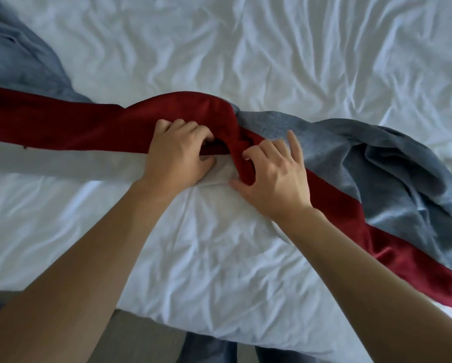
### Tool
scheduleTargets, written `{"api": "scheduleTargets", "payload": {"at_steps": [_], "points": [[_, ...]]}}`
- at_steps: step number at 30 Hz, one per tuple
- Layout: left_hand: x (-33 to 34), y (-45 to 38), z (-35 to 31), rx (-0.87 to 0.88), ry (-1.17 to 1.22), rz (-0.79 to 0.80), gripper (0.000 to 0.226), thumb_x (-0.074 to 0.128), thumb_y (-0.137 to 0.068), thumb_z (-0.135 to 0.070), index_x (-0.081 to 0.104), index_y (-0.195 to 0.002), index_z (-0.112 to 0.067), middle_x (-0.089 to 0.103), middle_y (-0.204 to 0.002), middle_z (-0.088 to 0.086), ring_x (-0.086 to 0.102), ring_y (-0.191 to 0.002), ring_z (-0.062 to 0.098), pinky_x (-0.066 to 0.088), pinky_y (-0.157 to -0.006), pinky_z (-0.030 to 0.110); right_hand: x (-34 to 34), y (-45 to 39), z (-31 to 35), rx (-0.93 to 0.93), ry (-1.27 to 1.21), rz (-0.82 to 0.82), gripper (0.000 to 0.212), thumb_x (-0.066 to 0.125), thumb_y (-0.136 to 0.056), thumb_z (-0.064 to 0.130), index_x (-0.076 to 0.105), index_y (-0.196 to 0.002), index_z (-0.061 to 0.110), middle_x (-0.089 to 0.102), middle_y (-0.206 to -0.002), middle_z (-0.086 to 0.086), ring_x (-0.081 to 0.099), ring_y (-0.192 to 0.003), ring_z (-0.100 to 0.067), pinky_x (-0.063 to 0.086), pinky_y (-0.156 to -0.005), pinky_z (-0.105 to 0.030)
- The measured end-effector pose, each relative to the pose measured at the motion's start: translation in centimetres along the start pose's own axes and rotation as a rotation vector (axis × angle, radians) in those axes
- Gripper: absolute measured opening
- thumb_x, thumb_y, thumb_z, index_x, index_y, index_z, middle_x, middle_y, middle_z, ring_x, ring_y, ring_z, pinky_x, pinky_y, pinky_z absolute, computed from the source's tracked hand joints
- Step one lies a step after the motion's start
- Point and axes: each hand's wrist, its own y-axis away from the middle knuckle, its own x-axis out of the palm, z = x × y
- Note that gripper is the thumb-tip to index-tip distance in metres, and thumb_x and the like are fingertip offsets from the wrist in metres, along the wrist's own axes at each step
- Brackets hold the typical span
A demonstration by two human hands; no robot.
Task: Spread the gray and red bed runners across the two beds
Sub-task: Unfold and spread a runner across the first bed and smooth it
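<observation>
Lying twisted across the foot of the bed (pixel 245 61), the runner (pixel 62 124) shows its red face at left and bunched gray at right. The left hand (pixel 176 153) pinches the red fold with curled fingers; the right hand (pixel 272 174) grips the twist, forefinger extended over the gray. Judged risk: uneven pulling tightens the twist, drags the white sheet (pixel 206 244) or slides the runner off the edge.
</observation>
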Motion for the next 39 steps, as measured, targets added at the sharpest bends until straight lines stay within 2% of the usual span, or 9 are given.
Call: {"api": "scheduleTargets", "payload": {"at_steps": [3,5,12,21,24,26,30,34,39], "points": [[0.3,1.1,0.3,0.008,-0.046,0.01,0.022,0.071,-0.077,-0.03,0.073,-0.096,-0.02,0.067,-0.086,0.0,0.057,-0.081,0.026,0.035,-0.079,0.042,0.5,0.6,-0.5,0.031,0.029,-0.088,0.008,0.07,-0.078,0.016,0.07,-0.084,0.011,0.064,-0.077,-0.005,0.06,-0.085,-0.031,0.035,-0.111,-0.051],[0.6,1.6,0.3,0.032,-0.051,-0.011,0.014,0.067,-0.083,-0.025,0.075,-0.092,-0.018,0.066,-0.082,0.001,0.056,-0.079,0.028,0.035,-0.077,0.042,0.5,1.2,-0.9,0.066,0.053,-0.122,0.002,0.069,-0.08,0.01,0.071,-0.08,0.011,0.065,-0.071,-0.005,0.06,-0.078,-0.031,0.041,-0.103,-0.049],[0.4,3.9,0.6,0.166,0.038,-0.167,0.013,0.066,-0.089,-0.019,0.073,-0.079,-0.016,0.064,-0.073,-0.001,0.054,-0.069,0.025,0.036,-0.069,0.041,-0.1,4.0,-1.2,0.069,0.076,-0.161,0.005,0.074,-0.077,0.013,0.072,-0.081,0.01,0.063,-0.065,-0.003,0.058,-0.069,-0.029,0.042,-0.093,-0.041],[0.1,14.9,0.1,0.162,-0.001,-0.057,0.01,0.066,-0.086,-0.017,0.073,-0.078,-0.018,0.064,-0.072,-0.005,0.054,-0.071,0.021,0.037,-0.071,0.038,1.5,11.2,1.8,0.011,0.093,-0.031,0.006,0.07,-0.079,0.014,0.073,-0.081,0.009,0.065,-0.068,-0.007,0.06,-0.074,-0.032,0.042,-0.103,-0.048],[0.1,17.4,-0.6,0.104,-0.036,-0.035,0.003,0.07,-0.084,-0.015,0.073,-0.085,-0.016,0.065,-0.077,-0.003,0.055,-0.077,0.024,0.039,-0.072,0.04,1.8,13.9,2.8,-0.013,0.1,-0.041,0.017,0.069,-0.082,0.016,0.071,-0.097,0.01,0.064,-0.086,-0.008,0.059,-0.087,-0.032,0.037,-0.109,-0.05],[0.2,18.2,-1.1,0.077,-0.072,-0.052,0.009,0.066,-0.086,-0.017,0.071,-0.093,-0.017,0.064,-0.084,-0.002,0.054,-0.082,0.024,0.038,-0.074,0.04,1.8,15.0,3.6,-0.074,0.086,-0.085,0.024,0.067,-0.08,0.011,0.069,-0.104,0.011,0.06,-0.094,-0.007,0.057,-0.09,-0.03,0.034,-0.112,-0.05],[0.3,18.5,-1.8,0.056,-0.129,-0.112,0.016,0.062,-0.083,-0.017,0.065,-0.098,-0.019,0.057,-0.091,0.0,0.05,-0.085,0.025,0.036,-0.075,0.04,1.9,15.1,5.4,-0.175,0.082,-0.128,0.019,0.065,-0.081,0.007,0.071,-0.099,0.013,0.06,-0.09,-0.007,0.056,-0.083,-0.029,0.039,-0.108,-0.047],[0.1,17.9,-0.7,0.042,-0.174,-0.102,0.02,0.063,-0.08,-0.018,0.064,-0.1,-0.022,0.057,-0.095,-0.002,0.05,-0.089,0.025,0.036,-0.077,0.04,2.9,14.1,6.7,-0.157,0.191,-0.013,0.024,0.059,-0.086,0.012,0.07,-0.107,0.015,0.062,-0.096,-0.005,0.056,-0.092,-0.028,0.034,-0.11,-0.044],[1.1,16.1,0.5,0.207,-0.164,-0.045,0.01,0.062,-0.084,-0.022,0.072,-0.087,-0.021,0.062,-0.081,-0.003,0.053,-0.082,0.023,0.031,-0.078,0.038,4.8,12.5,6.4,-0.046,0.289,-0.004,0.018,0.054,-0.089,0.009,0.07,-0.087,0.017,0.061,-0.08,-0.002,0.055,-0.084,-0.027,0.038,-0.101,-0.041]]}}
